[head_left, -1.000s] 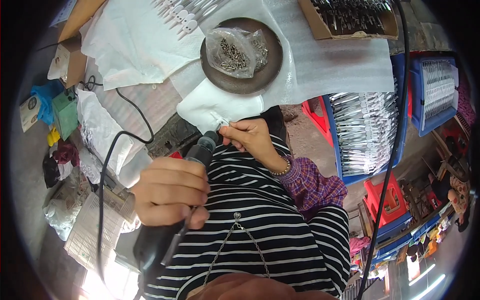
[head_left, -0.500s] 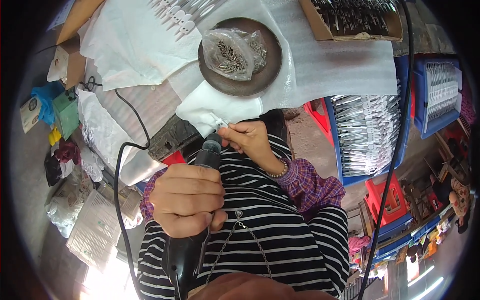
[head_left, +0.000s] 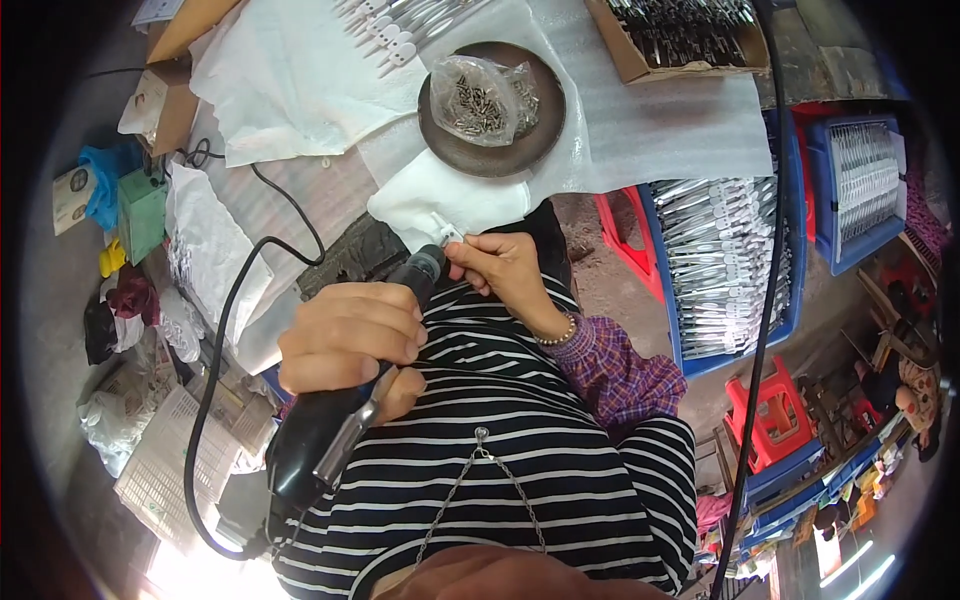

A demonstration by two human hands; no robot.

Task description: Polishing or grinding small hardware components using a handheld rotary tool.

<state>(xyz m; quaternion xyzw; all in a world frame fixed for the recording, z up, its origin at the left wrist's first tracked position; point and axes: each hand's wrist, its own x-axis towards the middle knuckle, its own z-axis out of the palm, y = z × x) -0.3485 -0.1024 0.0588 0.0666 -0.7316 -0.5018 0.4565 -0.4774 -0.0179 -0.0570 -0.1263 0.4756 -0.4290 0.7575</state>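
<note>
The left hand (head_left: 355, 335) is wrapped around a black corded power driver (head_left: 300, 440), its ribbed nose (head_left: 428, 260) angled up toward a small white piece (head_left: 452, 234). The right hand (head_left: 500, 270) pinches that piece between thumb and forefinger over the near edge of a white pad (head_left: 450, 195), just below a round brown tray (head_left: 447, 150). Whether the nose touches the piece or stops just short, I cannot tell. The piece looks light and stiff, probably smooth plastic that could twist or slip under the driver, so it is best pinched firmly by its outer edge, fingertips clear of the nose. The driver is likely the heavier load, rigid, with the cord tugging at its rear; a full grip around the body suits it.
</note>
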